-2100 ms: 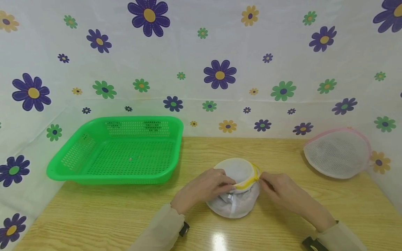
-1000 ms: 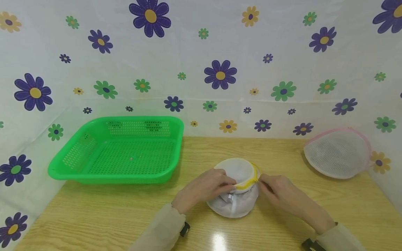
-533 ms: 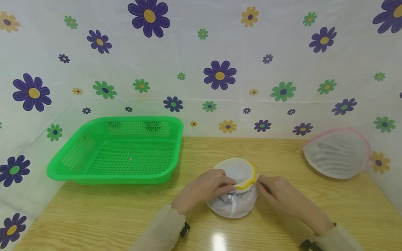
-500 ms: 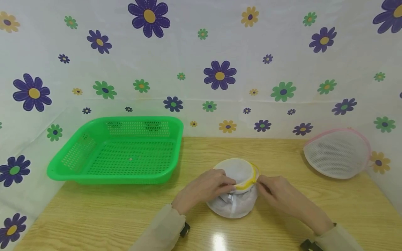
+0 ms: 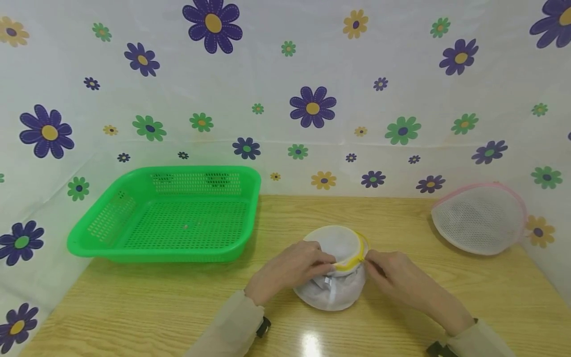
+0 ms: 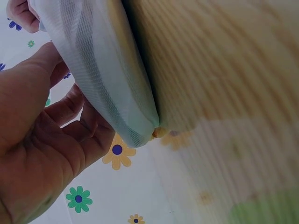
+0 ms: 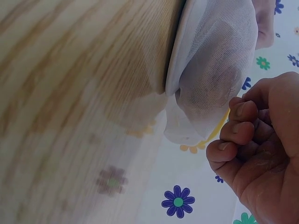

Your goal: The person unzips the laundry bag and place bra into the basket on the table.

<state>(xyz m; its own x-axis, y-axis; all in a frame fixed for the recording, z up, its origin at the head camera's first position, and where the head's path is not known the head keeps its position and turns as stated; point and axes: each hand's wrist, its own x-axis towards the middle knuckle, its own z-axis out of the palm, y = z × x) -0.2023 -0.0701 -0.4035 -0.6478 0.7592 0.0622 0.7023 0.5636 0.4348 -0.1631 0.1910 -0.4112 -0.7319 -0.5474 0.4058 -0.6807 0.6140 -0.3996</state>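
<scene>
A white mesh laundry bag (image 5: 331,295) with a yellow zipper (image 5: 347,264) lies on the wooden table in front of me. My left hand (image 5: 292,267) pinches the bag's edge by the zipper, thumb below and fingers on top. At the right side of the rim, my right hand (image 5: 397,275) pinches the small zipper pull, its fingers curled. Through the mesh (image 7: 212,74) in the right wrist view a darker bulk shows, too veiled to identify. The left wrist view has the bag (image 6: 93,60) between the left thumb and fingers.
A green perforated plastic basket (image 5: 162,255) stands at the back left. A second mesh bag (image 5: 479,218), trimmed in pink, lies at the back right against the flowered cloth (image 5: 330,64). The wooden table (image 5: 178,307) reaches back to that cloth.
My right hand has shifted slightly left and toward me along the zipper, drawing the pull with it. The left hand and the bag stay in place.
</scene>
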